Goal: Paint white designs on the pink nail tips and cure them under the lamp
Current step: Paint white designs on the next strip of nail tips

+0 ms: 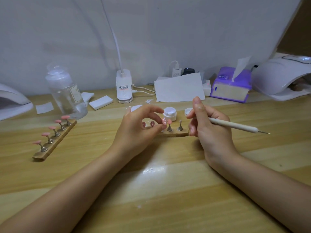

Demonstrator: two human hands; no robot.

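My left hand [138, 126] pinches a pink nail tip [164, 121] with white marks between thumb and forefinger, over a wooden holder strip [175, 134] in the table's middle. On that strip stand another pink tip [169, 122], a bare metal stand [180, 126], and two darker tips [152, 123] behind my fingers. My right hand [208, 126] grips a white dotting pen [235, 126], its metal point aimed right. An open jar of white gel [170, 113] and its lid [188, 111] sit just behind. A white curing lamp [284, 76] stands at the far right.
A second wooden strip [54, 140] with several pink tips lies at the left. Behind it stand a clear pump bottle [67, 93], foam blocks [100, 102], a clip lamp base [124, 86], white paper [179, 88], a purple tissue box [231, 84] and another lamp [11, 101] at the left edge.
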